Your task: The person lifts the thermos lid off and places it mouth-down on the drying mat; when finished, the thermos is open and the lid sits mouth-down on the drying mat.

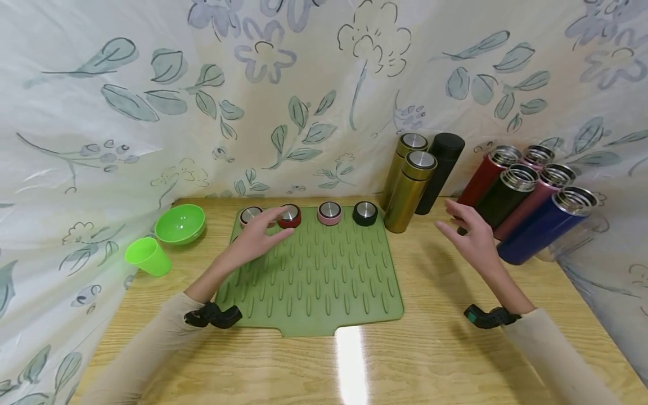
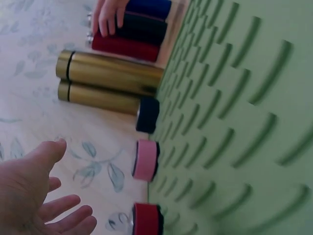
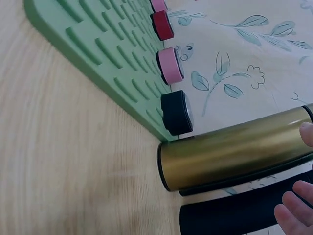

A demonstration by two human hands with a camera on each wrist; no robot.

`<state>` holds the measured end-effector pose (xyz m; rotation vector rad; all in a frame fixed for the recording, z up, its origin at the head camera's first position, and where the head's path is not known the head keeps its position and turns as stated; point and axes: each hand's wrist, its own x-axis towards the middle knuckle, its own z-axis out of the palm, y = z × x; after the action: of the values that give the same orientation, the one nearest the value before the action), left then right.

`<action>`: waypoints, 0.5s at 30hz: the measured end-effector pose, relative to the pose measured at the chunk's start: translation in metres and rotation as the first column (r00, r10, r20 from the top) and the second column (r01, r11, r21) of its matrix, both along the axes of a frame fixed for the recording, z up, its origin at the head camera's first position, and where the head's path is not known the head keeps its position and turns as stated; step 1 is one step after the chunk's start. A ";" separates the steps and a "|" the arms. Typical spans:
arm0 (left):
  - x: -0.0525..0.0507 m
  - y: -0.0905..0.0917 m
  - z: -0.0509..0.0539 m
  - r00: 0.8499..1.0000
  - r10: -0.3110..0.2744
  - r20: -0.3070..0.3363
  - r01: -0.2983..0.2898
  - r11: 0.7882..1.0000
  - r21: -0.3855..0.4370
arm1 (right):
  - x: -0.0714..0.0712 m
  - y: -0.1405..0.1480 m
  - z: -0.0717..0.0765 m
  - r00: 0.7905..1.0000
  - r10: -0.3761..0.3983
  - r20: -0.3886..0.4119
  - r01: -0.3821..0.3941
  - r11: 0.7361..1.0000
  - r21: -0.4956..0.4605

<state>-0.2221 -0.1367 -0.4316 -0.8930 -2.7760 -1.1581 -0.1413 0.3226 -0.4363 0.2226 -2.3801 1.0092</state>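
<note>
My left hand hovers over the left part of a green ridged mat, fingers apart and holding nothing. Close by on the mat's back edge sit a red lid and a pink lid, the latter partly behind the hand. Another pink lid and a black lid continue that row. Empty and with fingers spread, my right hand is in the air nearest a black lidless flask. Left of it stand two gold flasks and a capped black flask.
More lidless flasks stand upright at the right: a red flask, pink ones, and a blue flask. A green bowl and a green cup are at the table's left. A floral curtain borders the back and sides.
</note>
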 end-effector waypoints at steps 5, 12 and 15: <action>-0.001 0.019 0.007 1.000 -0.015 0.010 0.016 1.000 -0.026 | -0.013 -0.006 -0.002 1.000 0.021 0.022 -0.020 0.999 -0.036; -0.008 0.044 0.013 0.999 -0.049 -0.017 0.048 0.997 -0.056 | -0.022 -0.014 0.000 0.996 0.022 0.085 -0.016 0.998 -0.063; -0.012 0.057 0.015 0.995 -0.101 -0.025 0.100 0.995 -0.030 | -0.026 -0.016 0.001 0.992 0.015 0.123 -0.007 0.998 -0.064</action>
<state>-0.2336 -0.0792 -0.4167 -1.0542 -2.7632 -1.1128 -0.1668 0.3070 -0.4356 0.1540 -2.4555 1.1314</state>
